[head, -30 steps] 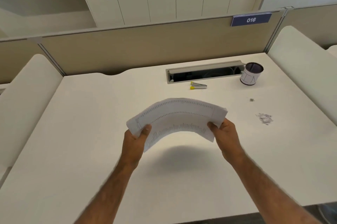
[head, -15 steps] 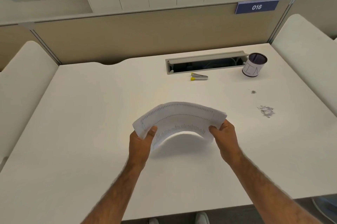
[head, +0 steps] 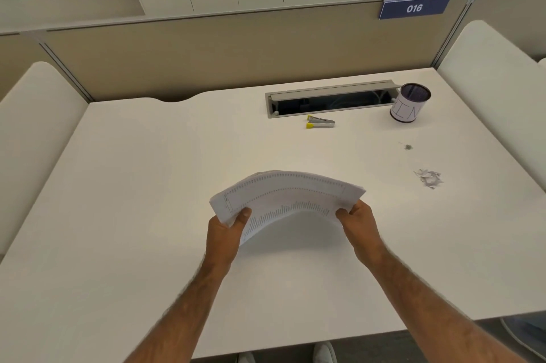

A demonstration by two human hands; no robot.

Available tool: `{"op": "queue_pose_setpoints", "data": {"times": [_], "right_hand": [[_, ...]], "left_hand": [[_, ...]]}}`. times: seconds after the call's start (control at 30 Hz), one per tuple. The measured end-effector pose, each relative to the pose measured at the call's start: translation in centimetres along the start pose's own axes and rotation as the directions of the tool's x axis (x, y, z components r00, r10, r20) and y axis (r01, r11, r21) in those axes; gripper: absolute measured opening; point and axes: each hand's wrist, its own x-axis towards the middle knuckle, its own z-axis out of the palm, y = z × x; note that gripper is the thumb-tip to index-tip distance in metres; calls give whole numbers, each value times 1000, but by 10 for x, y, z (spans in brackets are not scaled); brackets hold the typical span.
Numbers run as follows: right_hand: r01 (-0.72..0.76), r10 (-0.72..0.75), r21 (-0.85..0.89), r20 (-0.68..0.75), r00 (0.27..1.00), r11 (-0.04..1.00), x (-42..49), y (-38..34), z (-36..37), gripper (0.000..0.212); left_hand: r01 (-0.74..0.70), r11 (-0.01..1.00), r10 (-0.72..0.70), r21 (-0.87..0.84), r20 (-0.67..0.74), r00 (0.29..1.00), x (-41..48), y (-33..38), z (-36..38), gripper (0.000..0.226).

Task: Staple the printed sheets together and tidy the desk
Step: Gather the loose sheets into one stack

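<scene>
My left hand (head: 226, 232) and right hand (head: 356, 225) each pinch one end of the sheets (head: 283, 197), thumbs on top. The stack bows upward above the front middle of the desk (head: 147, 185).

Risk, as I judge it: the fanned edges are uneven, so stapling now would bind them crooked, and a slack pinch would let sheets slide out.

The stapler (head: 320, 122) lies well apart, just before the open cable slot (head: 331, 99), where cables show faintly. The pot (head: 409, 105) beside the slot is dark inside, and I cannot tell its contents. Paper scraps (head: 430, 178) lie to the right.
</scene>
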Motion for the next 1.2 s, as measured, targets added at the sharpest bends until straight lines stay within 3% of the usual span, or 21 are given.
{"op": "queue_pose_setpoints", "data": {"times": [0.17, 0.33, 0.53, 0.7, 0.77, 0.87, 1.0, 1.1, 1.2], "right_hand": [[29, -33, -146, -21, 999, 989, 9, -2, -1, 38], [-28, 33, -348, 9, 999, 937, 43, -13, -3, 14], [-138, 170, -327, 71, 983, 935, 71, -10, 6, 9], [-190, 240, -346, 106, 965, 919, 74, 1, 14, 10], [-185, 237, -346, 114, 965, 920, 73, 2, 14, 20], [-115, 156, -323, 104, 982, 939, 72, -2, 12, 19], [40, -33, -52, 132, 991, 998, 64, -18, 1, 38], [117, -133, 98, 179, 975, 988, 56, -28, -6, 41], [180, -177, -14, 125, 976, 984, 53, -31, -8, 35]], "left_hand": [[68, 997, -68, 32, 3, 998, 13, 4, -3, 4], [212, 977, -211, -5, 71, 975, 28, -3, -18, 12], [444, 877, -432, -182, 102, 896, 26, -29, -22, 21], [489, 857, -472, -165, 131, 872, 24, -36, -19, 23], [453, 882, -435, -128, 143, 889, 25, -30, -19, 21], [269, 963, -266, -26, 94, 959, 28, -16, -20, 14], [46, 994, -44, -95, 26, 999, 23, 22, -19, 14], [-69, 990, 73, -120, 28, 997, 21, 44, -20, 18], [-145, 986, 148, -79, 23, 989, 18, 50, -19, 18]]}}
